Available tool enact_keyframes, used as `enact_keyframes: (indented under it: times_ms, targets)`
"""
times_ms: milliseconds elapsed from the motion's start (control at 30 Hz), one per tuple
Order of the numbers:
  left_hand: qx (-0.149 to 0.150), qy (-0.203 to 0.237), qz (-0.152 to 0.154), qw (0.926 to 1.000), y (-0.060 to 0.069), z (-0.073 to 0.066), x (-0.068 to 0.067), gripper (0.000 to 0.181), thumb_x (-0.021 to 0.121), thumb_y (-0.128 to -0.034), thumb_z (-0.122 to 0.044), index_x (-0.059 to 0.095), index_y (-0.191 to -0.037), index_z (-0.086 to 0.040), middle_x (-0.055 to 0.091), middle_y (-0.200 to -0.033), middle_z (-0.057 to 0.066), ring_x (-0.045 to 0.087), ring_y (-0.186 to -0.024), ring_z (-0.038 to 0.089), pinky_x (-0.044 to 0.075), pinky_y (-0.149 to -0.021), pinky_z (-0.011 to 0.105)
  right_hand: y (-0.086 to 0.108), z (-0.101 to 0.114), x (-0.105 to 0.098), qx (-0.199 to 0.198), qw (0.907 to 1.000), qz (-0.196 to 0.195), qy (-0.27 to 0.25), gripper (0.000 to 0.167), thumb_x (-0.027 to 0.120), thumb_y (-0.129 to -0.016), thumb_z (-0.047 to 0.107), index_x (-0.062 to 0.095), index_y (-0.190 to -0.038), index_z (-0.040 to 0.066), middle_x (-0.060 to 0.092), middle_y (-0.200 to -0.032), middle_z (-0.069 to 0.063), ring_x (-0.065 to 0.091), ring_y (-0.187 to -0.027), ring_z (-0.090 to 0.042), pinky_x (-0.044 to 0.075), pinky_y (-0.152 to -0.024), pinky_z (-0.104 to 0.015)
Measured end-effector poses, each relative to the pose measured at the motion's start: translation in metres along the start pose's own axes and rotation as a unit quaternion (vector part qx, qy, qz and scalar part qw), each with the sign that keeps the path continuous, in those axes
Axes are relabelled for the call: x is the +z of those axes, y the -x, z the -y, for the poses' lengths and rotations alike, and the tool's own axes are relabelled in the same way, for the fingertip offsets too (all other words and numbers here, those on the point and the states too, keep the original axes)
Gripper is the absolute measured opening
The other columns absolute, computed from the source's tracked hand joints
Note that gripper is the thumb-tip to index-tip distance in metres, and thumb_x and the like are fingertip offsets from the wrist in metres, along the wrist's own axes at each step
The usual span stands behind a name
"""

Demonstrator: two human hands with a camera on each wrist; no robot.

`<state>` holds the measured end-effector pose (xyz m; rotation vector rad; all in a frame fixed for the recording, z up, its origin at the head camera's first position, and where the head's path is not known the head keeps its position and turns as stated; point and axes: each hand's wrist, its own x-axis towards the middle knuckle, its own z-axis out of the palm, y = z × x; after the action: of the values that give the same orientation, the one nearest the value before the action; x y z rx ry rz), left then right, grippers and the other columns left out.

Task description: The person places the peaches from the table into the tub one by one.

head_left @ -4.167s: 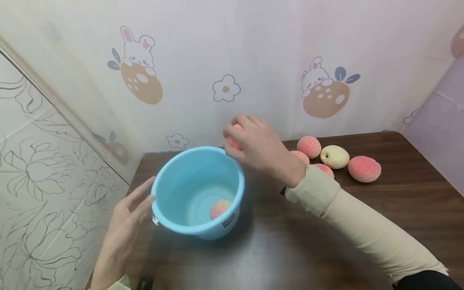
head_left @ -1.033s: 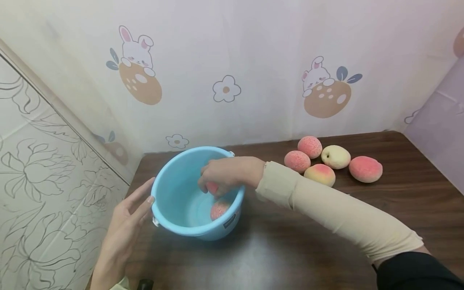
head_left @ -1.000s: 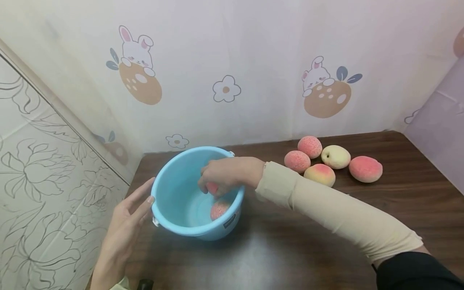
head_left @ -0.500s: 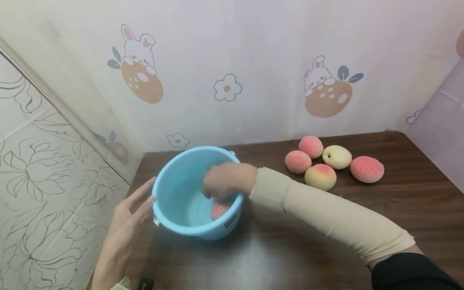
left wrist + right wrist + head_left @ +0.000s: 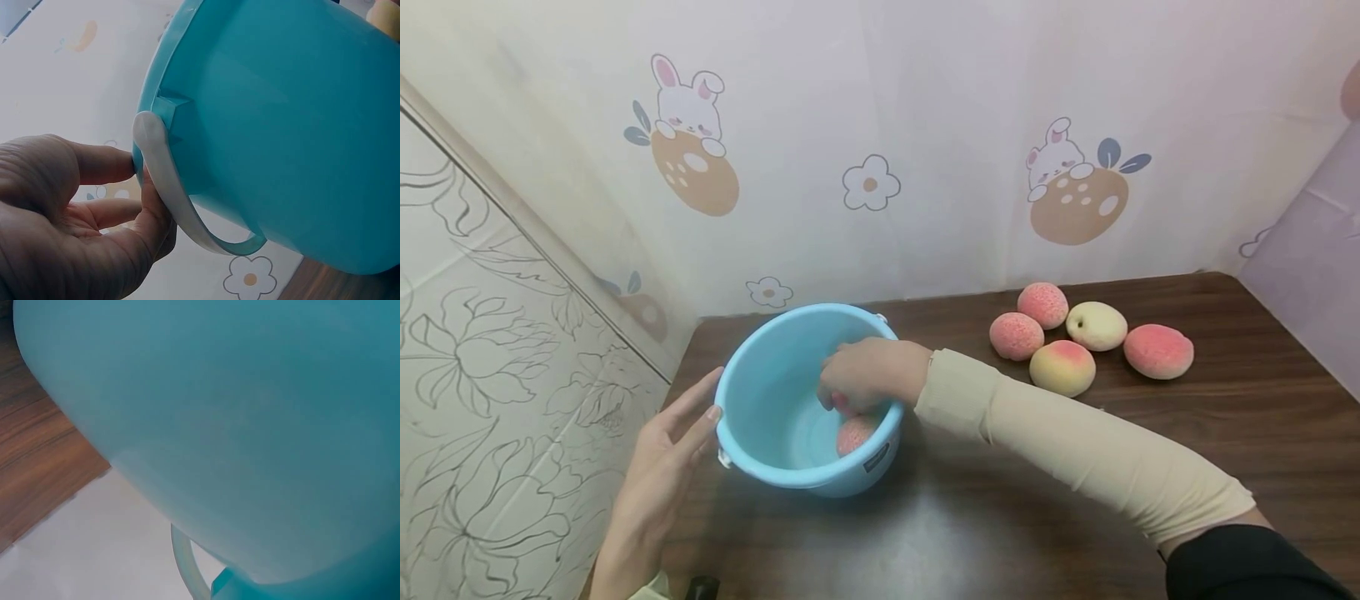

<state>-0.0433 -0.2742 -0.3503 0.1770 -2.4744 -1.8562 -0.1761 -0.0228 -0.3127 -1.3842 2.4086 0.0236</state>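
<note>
We see the left hand [image 5: 658, 467] pinch the blue bucket [image 5: 767, 392] by its left rim on the table [image 5: 1015, 500], while the right hand [image 5: 867, 372] curls round a pink peach [image 5: 844, 406] inside, just beside a speckled peach [image 5: 853, 435]; five more peaches [image 5: 1063, 369] lie far right.

Right sleeve [image 5: 1093, 454] cream — wide cuff [image 5: 957, 396] at wrist, wrinkles toward elbow; black cloth [image 5: 1243, 565] above. Left sleeve [image 5: 652, 588] — pale cream edge showing.
</note>
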Motion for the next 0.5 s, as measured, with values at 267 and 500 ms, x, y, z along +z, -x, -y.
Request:
enact_keyframes:
  times_ms: [267,500]
  targets:
    - [0.002,0.019,0.001,0.9998,-0.0004,0.0003,0.0002,0.056,0.062,-0.1064,-0.03,0.046,-0.158,-0.015,0.041,-0.167,0.006,0.046,-0.149,0.012,0.051,-0.102,0.016,-0.0001,0.0007,0.0001,0.004,1.0,0.0,-0.009,0.021,0.071,-0.097,0.018,0.077,-0.115,0.026,0.068,-0.11,0.007,0.056,-0.105,-0.016,0.054,-0.091,-0.034]
    - [-0.001,0.02,0.0,0.9998,-0.0005,0.0001,0.0005,0.056,0.062,-0.1061,-0.03,0.046,-0.158,-0.015,0.042,-0.167,0.005,0.042,-0.152,0.017,0.051,-0.101,0.016,0.0013,0.0008,-0.0003,-0.007,0.9994,-0.014,-0.031,0.015,0.073,-0.097,0.021,0.079,-0.111,0.022,0.065,-0.099,0.008,0.059,-0.093,-0.014,0.052,-0.087,-0.031]
